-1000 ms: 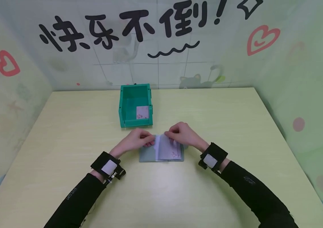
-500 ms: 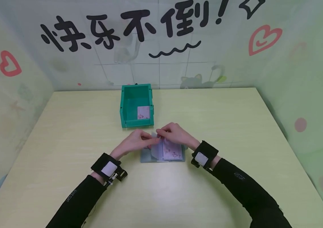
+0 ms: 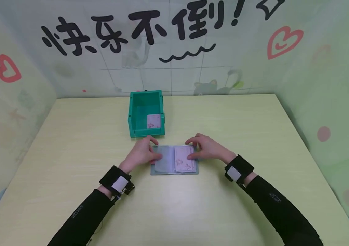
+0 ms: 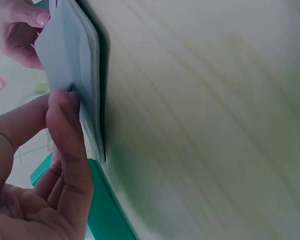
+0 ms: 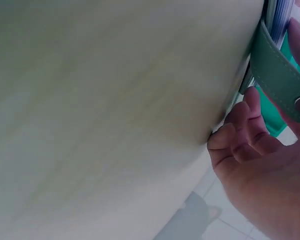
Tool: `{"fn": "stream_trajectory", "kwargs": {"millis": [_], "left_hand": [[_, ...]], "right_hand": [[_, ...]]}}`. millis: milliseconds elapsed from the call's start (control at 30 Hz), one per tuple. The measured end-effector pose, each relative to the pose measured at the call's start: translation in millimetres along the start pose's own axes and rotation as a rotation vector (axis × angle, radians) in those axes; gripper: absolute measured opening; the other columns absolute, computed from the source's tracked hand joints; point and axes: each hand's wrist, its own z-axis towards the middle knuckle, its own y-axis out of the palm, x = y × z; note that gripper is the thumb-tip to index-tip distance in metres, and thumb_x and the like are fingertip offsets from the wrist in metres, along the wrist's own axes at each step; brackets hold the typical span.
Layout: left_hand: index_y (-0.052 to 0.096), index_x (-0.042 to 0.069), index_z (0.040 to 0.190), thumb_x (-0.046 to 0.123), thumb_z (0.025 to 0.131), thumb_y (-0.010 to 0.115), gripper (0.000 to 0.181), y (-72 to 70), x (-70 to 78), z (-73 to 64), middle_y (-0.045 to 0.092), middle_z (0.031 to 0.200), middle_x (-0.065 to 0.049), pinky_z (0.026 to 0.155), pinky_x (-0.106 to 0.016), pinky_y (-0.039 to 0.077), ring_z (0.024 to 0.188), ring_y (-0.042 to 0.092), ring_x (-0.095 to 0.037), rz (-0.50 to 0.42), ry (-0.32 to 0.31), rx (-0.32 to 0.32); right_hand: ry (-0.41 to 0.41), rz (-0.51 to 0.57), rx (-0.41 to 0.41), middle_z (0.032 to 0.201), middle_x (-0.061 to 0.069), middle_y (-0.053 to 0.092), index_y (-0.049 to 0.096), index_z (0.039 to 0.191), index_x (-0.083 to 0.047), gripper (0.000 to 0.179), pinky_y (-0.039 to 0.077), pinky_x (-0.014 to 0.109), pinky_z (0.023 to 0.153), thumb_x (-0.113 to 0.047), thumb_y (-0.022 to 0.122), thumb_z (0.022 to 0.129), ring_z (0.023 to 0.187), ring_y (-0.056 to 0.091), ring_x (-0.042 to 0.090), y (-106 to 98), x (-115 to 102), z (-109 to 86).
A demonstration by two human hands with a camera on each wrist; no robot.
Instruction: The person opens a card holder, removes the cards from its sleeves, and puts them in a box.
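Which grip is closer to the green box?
Left. The left grip is just in front of the green box, at the left edge of the open booklet. The right grip is farther off, in front and to the right, at the booklet's right side.

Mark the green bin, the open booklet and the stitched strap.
green bin [image 3: 147, 133]: head view, on its near wall
open booklet [image 3: 165, 163]: head view, on its left page
stitched strap [image 5: 276, 70]: right wrist view, on its middle
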Motion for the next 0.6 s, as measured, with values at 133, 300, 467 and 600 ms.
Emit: {"fn": "stream_trajectory", "kwargs": {"millis": [133, 300, 467, 600], "left_hand": [[0.049, 0.003, 0.125, 0.014, 0.085, 0.08, 0.051, 3.2, 9.2, -1.4, 0.055, 0.071, -0.007, 0.059, -0.026, 0.039, 0.062, 0.054, -0.019, 0.092, 0.026, 0.044], [0.065, 0.0, 0.109, 0.011, 0.09, 0.073, 0.023, 11.0, 23.4, 2.6, 0.061, 0.079, -0.008, 0.06, -0.024, 0.044, 0.068, 0.056, -0.017, 0.147, 0.116, 0.036], [0.071, -0.002, 0.107, 0.013, 0.097, 0.065, 0.019, 20.4, 35.0, 11.6, 0.069, 0.079, -0.01, 0.058, -0.021, 0.052, 0.059, 0.065, -0.015, 0.056, 0.08, -0.035], [0.073, -0.004, 0.104, 0.011, 0.097, 0.065, 0.018, 25.2, 35.6, 16.2, 0.069, 0.075, -0.01, 0.057, -0.021, 0.055, 0.055, 0.066, -0.013, -0.023, 0.033, -0.052]], "right_hand": [[0.003, 0.008, -0.007, 0.108, 0.012, 0.059, 0.065, 0.129, -0.005, 0.053, 0.04, 0.028, 0.077, -0.028, 0.081, 0.085, 0.092, 0.05, 0.022, -1, 4, -2.4], [0.018, -0.007, -0.015, 0.103, 0.011, 0.059, 0.066, 0.126, -0.005, 0.051, 0.04, 0.028, 0.077, -0.028, 0.082, 0.084, 0.092, 0.051, 0.022, -3, 2, 1.5], [0.081, 0.018, -0.069, 0.098, 0.008, 0.057, 0.06, 0.121, -0.01, 0.048, 0.041, 0.029, 0.077, -0.029, 0.083, 0.083, 0.093, 0.053, 0.021, -6, 0, 9.3], [0.134, 0.061, -0.113, 0.093, 0.007, 0.054, 0.056, 0.118, -0.014, 0.046, 0.04, 0.029, 0.073, -0.027, 0.083, 0.083, 0.088, 0.053, 0.02, -6, -1, 13.3]]}}
